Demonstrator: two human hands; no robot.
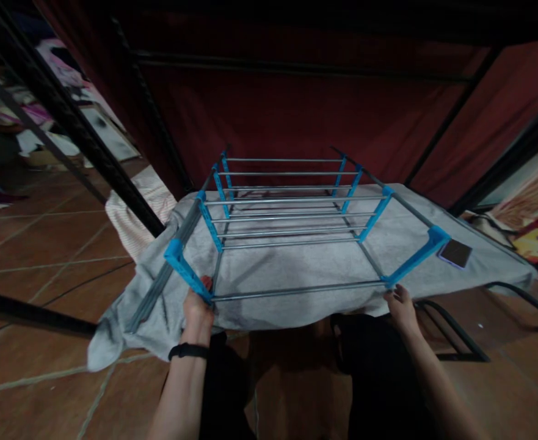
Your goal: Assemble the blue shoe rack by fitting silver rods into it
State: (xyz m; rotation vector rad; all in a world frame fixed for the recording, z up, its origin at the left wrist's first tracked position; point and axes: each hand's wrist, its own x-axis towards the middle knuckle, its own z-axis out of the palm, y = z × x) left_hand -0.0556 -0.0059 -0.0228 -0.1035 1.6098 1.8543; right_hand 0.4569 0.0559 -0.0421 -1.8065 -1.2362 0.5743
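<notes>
A partly assembled rack of grey metal tubes (291, 218) and blue plastic brackets lies across a grey cloth in front of me. My left hand (198, 307) is closed around the lower end of the front left blue bracket (187, 272), beside the front tube (296, 290). At the opposite front corner, the fingers of my right hand (401, 307) are curled against the foot of the right blue bracket (418, 260). Both front brackets lean outward. A bundle of loose grey tubes (159, 290) rests on the cloth left of the rack.
The grey cloth (259, 269) covers a low surface. A dark phone-like rectangle (455, 253) lies on it at right. Black metal posts (76, 128) and a dark red curtain (296, 116) surround it. A bent black tube frame (456, 333) stands at lower right above the tiled floor (44, 269).
</notes>
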